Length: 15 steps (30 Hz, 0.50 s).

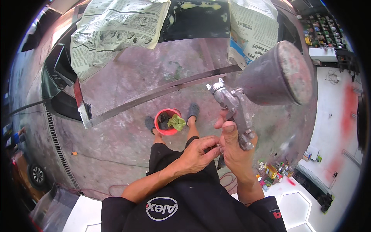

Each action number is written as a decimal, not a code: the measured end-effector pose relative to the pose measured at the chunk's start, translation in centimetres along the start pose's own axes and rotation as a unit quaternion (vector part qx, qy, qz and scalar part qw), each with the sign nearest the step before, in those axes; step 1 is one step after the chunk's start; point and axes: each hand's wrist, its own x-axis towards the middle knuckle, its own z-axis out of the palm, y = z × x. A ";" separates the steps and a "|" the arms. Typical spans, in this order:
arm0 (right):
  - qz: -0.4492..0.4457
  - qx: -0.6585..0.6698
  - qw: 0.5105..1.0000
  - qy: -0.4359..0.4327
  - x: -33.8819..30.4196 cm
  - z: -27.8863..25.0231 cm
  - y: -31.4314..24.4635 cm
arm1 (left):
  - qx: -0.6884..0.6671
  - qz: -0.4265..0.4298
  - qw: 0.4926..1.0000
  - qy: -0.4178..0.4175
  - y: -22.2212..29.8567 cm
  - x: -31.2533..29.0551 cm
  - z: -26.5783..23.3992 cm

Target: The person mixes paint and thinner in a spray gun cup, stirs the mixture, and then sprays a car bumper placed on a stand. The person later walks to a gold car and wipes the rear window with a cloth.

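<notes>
Silver metal spray gun, with a large, scuffed grey cup fixed at its top: held raised in front of the person, right of centre, cup leaning toward the far right, nozzle toward the far left.

Right hand: closed around the gun's handle, thumb lying upright along it. Left hand: just left of the right hand and meeting it below the handle, fingers curled and fingertips drawn narrow; whether they grip anything cannot be told.

Black short-sleeved shirt and black shorts, worn by the person. Round red plastic bucket, on the floor between two feet in dark grey clogs; inside, a crumpled yellow-green cloth at the right, dark items at the left.

Long, bowed grey strip, crossing the scene beyond the bucket. Glossy black panel, far centre, between printed newspaper sheets at left and right.

Stained concrete floor beneath. Slotted drain grate and dark car wheel, left. Cluster of small cans and boxes, near right. White surface smeared with red, far right.
</notes>
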 end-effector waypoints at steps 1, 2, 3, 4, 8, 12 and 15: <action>-0.011 0.003 1.000 -0.006 -0.1 0.2 -0.5 | -0.001 -0.010 1.000 0.003 1.1 -0.1 0.0; -0.022 0.006 1.000 -0.011 -0.1 0.5 -1.0 | -0.002 -0.021 1.000 0.006 2.2 0.0 -0.2; -0.034 0.001 0.999 -0.012 -0.1 0.8 -1.2 | -0.003 -0.031 0.999 0.011 2.7 -0.1 -0.3; -0.044 -0.009 0.999 -0.014 0.1 1.0 -1.3 | 0.002 -0.026 1.000 0.017 2.7 -0.2 -0.5; -0.062 -0.041 0.997 -0.017 0.8 2.1 -1.5 | 0.010 0.005 0.999 0.042 2.4 -0.7 -1.2; -0.042 -0.040 0.998 -0.002 1.1 3.3 -1.3 | 0.006 0.016 0.998 0.058 2.2 -0.8 -1.8; -0.035 -0.039 0.999 0.007 1.3 4.1 -1.1 | 0.004 0.014 0.998 0.060 2.2 -0.9 -2.3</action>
